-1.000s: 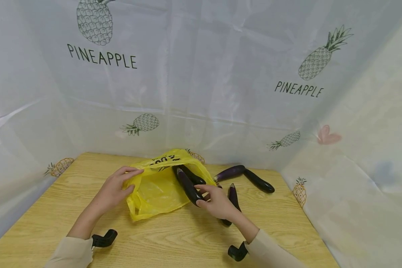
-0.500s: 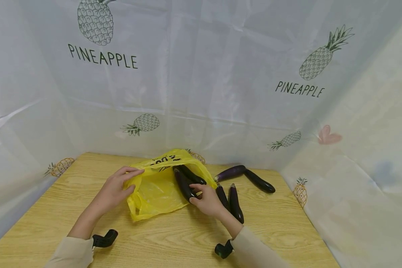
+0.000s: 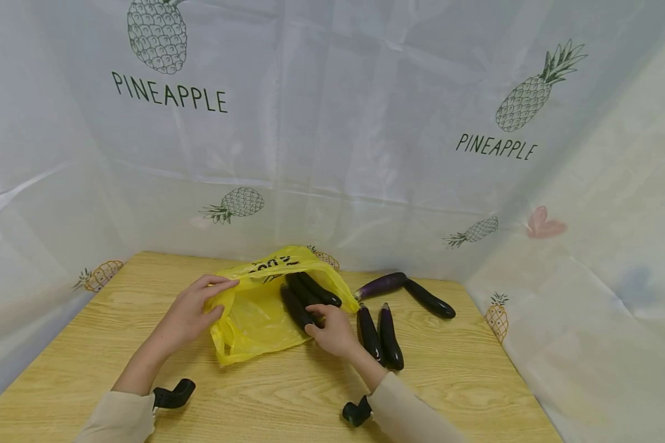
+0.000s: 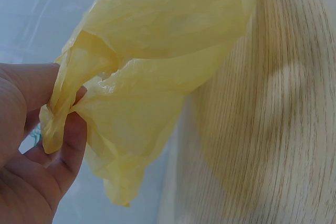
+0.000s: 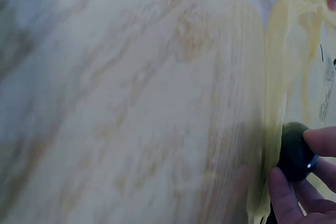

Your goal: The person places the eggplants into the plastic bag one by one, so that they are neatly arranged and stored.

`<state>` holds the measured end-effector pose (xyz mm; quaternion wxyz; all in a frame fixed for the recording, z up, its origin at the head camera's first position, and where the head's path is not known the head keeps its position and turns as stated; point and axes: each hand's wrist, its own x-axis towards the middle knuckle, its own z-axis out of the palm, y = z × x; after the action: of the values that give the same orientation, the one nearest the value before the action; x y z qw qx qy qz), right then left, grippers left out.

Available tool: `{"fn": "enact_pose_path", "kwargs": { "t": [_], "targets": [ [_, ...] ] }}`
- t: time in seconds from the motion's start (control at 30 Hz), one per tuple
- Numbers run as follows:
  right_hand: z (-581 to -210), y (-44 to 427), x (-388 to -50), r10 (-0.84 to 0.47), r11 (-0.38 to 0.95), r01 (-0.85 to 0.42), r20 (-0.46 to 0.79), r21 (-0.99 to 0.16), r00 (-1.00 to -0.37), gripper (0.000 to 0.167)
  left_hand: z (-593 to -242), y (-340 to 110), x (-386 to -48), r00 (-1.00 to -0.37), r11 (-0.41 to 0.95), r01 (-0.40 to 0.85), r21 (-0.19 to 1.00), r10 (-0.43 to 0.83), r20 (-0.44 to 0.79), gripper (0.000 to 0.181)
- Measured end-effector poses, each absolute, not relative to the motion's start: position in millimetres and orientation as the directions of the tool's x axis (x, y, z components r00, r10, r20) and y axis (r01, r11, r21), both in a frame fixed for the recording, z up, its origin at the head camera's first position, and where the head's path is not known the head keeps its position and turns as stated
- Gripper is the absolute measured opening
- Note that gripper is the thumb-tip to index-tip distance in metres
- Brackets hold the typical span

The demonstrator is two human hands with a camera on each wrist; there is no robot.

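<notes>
My left hand (image 3: 185,317) pinches the left edge of a yellow plastic bag (image 3: 255,314) that lies on its side with its mouth facing me. In the left wrist view the bunched film (image 4: 63,98) sits between thumb and fingers. At the bag's mouth my right hand (image 3: 335,332) grips the rounded end of a dark purple eggplant (image 3: 295,306), most of which is inside the bag. Two more eggplants (image 3: 322,291) lie beside it in the bag, to its right. The right wrist view shows the held eggplant's end (image 5: 296,150) between thumb and fingers.
Two eggplants (image 3: 390,341) lie side by side just right of my right hand. Another pair (image 3: 429,300) lies end to end at the table's back right. A pineapple-print curtain (image 3: 332,154) hangs behind the wooden table (image 3: 255,406).
My right hand has moved left and pushed the held eggplant deeper into the bag, laying it left of the others. My left hand has stayed in place on the bag's edge.
</notes>
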<state>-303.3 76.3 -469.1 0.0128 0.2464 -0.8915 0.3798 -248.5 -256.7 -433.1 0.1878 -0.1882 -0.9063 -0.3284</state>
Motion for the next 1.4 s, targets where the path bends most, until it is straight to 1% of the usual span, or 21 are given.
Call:
{"fn": "enact_pose_path", "kwargs": {
  "t": [0.27,0.63,0.97,1.4],
  "targets": [
    [-473.6,63.2,-302.9,-0.366,0.612,-0.436,0.252,-0.66,-0.896,0.037,-432.6,-256.8,-248.2,-0.856,0.715,0.468,0.519,0.22,0.468,0.059],
    [-474.2,50.6,-306.8,-0.253,0.663,-0.361,0.257,-0.656,-0.933,0.028,-431.5,-257.2,-247.5,-0.859,0.707,0.466,0.532,0.217,0.464,0.059],
    [-474.6,43.4,-316.1,-0.213,0.688,-0.36,0.299,-0.63,-0.93,0.026,-433.4,-256.6,-248.0,-0.849,0.707,0.481,0.518,0.227,0.478,0.059],
    [-474.1,37.0,-324.0,-0.159,0.707,-0.316,0.294,-0.632,-0.943,0.023,-433.8,-254.7,-248.2,-0.847,0.708,0.483,0.516,0.229,0.479,0.058]
  ]
}}
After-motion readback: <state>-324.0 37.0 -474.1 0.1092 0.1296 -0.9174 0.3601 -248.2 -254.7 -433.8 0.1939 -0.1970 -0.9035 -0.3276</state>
